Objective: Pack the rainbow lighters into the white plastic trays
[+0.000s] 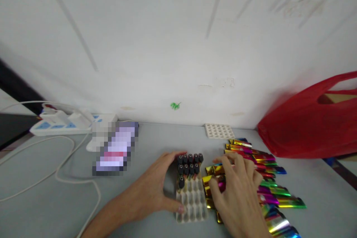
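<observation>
A pale tray point(192, 206) with rows of round-bottomed pockets lies on the grey table. Several slim pieces with black ends point(190, 163) stand upright in its far rows, and one more occupies the left pocket of the row nearer me. Curved around the tray's left side, my left hand point(152, 186) has its thumb on the near left edge and its fingers by the far left corner. To the right, my right hand point(238, 186) hovers over a pile of shiny metallic-coloured tubes point(279, 199), fingers apart, thumb close to the gold ones point(213, 171); whether it touches them, I cannot tell.
A second pale pocketed tray point(219, 131) lies by the wall. On the left are a phone point(117, 148), a white power strip point(58, 124) with plugs, and a loose white cable point(75, 181). A red bag point(312, 122) stands at the right.
</observation>
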Demonstrator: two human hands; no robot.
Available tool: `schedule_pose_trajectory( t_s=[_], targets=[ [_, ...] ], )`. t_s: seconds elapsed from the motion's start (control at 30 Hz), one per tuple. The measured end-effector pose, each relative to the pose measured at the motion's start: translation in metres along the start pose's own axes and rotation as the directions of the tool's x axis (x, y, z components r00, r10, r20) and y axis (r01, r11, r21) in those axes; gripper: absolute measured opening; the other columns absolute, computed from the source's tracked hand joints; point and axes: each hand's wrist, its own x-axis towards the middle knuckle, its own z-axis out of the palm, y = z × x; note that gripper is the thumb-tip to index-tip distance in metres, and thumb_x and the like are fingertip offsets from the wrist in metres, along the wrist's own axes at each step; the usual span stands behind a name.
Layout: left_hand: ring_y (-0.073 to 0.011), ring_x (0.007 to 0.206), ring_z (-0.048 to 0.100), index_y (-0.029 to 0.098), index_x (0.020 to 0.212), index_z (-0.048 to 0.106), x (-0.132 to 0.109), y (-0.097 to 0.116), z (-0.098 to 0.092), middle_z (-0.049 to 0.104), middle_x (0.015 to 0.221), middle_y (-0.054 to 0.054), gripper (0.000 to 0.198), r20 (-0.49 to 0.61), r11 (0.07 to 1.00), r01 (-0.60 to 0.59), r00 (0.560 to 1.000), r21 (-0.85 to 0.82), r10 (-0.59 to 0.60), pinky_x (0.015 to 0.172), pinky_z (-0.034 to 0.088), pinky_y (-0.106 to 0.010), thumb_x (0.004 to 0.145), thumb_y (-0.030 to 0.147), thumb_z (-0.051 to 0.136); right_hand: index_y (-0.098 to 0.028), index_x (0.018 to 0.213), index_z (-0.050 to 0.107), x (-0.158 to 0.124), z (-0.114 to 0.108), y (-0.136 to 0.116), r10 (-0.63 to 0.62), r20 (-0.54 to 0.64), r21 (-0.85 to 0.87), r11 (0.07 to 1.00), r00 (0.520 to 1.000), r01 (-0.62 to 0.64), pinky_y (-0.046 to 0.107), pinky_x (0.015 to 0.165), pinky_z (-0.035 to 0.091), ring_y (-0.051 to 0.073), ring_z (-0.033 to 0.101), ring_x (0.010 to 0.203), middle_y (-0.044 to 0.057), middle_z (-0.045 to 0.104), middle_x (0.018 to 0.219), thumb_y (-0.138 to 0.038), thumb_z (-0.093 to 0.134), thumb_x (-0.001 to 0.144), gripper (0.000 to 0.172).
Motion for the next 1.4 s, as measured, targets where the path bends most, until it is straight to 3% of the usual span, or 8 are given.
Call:
schedule_pose_trajectory(
  t_s=[0.17,0.37,0.73,1.07,1.17,1.23,1.33,1.4],
  targets=[
    [-0.0391,0.154,0.047,0.032,0.159,0.049,0.0,0.004,0.0,0.055,0.164,-0.009,0.119,-0.005,1.0,0.018,1.0,-0.005,-0.018,0.134,0.031,-0.053,0.057,0.024,0.11,-0.027,0.112,0.066,-0.002,0.003,-0.006,-0.059,0.081,0.021,0.998,0.995,0.058,0.064,0.087,0.044,0.043,0.058,0.107,0.015,0.067,0.116,-0.028,0.066,0.093,0.02],
    [-0.039,0.153,0.048,0.034,0.16,0.048,-0.001,0.001,0.001,0.055,0.164,-0.008,0.117,0.004,1.0,0.007,1.0,0.011,-0.007,0.133,0.033,-0.054,0.06,0.024,0.109,-0.024,0.119,0.067,-0.007,0.01,-0.001,0.01,-0.026,-0.12,0.993,1.0,-0.013,0.071,0.091,0.042,0.049,0.056,0.112,0.021,0.07,0.117,-0.046,0.064,0.1,0.029],
    [-0.0397,0.152,0.05,0.035,0.158,0.052,-0.001,0.001,0.0,0.057,0.161,-0.007,0.111,0.009,1.0,-0.029,1.0,-0.013,0.029,0.131,0.035,-0.055,0.062,0.026,0.108,-0.023,0.114,0.069,0.001,0.015,0.001,0.021,-0.054,-0.204,0.978,0.998,-0.032,0.07,0.087,0.041,0.048,0.057,0.1,0.02,0.07,0.099,-0.056,0.071,0.094,0.039],
    [-0.0409,0.152,0.05,0.033,0.157,0.053,-0.001,0.003,0.0,0.057,0.161,-0.009,0.111,0.003,1.0,-0.02,1.0,-0.013,0.02,0.132,0.035,-0.057,0.061,0.027,0.108,-0.021,0.123,0.071,0.005,-0.001,-0.008,0.143,-0.177,0.204,0.973,0.974,-0.106,0.066,0.102,0.043,0.044,0.062,0.119,0.018,0.07,0.124,-0.056,0.072,0.095,0.045],
    [-0.0401,0.151,0.051,0.033,0.157,0.054,-0.001,0.003,0.0,0.059,0.16,-0.008,0.11,0.003,1.0,-0.029,1.0,-0.007,0.029,0.13,0.037,-0.055,0.062,0.028,0.108,-0.024,0.13,0.074,0.007,-0.01,-0.009,0.316,-0.069,0.541,0.809,0.946,-0.23,0.059,0.103,0.051,0.038,0.068,0.116,0.015,0.071,0.129,-0.054,0.078,0.093,0.048],
    [-0.0409,0.15,0.052,0.033,0.157,0.055,0.0,0.003,0.0,0.06,0.16,-0.008,0.109,-0.002,1.0,-0.03,1.0,-0.003,0.03,0.13,0.038,-0.055,0.062,0.029,0.108,-0.025,0.135,0.075,0.009,-0.014,-0.007,0.415,0.159,0.785,0.497,0.896,-0.37,0.051,0.092,0.058,0.033,0.074,0.1,0.013,0.077,0.118,-0.054,0.082,0.091,0.053],
    [-0.0414,0.15,0.052,0.033,0.157,0.055,0.0,0.004,0.0,0.059,0.16,-0.008,0.11,0.002,1.0,-0.03,1.0,0.0,0.03,0.129,0.038,-0.056,0.061,0.028,0.108,-0.022,0.129,0.081,0.011,-0.016,0.001,0.297,0.451,0.887,-0.045,0.842,-0.459,0.045,0.077,0.064,0.03,0.077,0.088,0.014,0.082,0.113,-0.058,0.079,0.092,0.051],
    [-0.0413,0.149,0.053,0.033,0.157,0.054,0.0,0.005,-0.001,0.06,0.159,-0.009,0.11,0.005,1.0,-0.027,1.0,0.003,0.027,0.128,0.038,-0.056,0.061,0.028,0.108,-0.023,0.123,0.085,0.012,-0.016,0.006,0.192,0.477,0.876,-0.183,0.857,-0.446,0.044,0.08,0.067,0.03,0.078,0.097,0.016,0.08,0.13,-0.058,0.074,0.095,0.046]
  ],
)
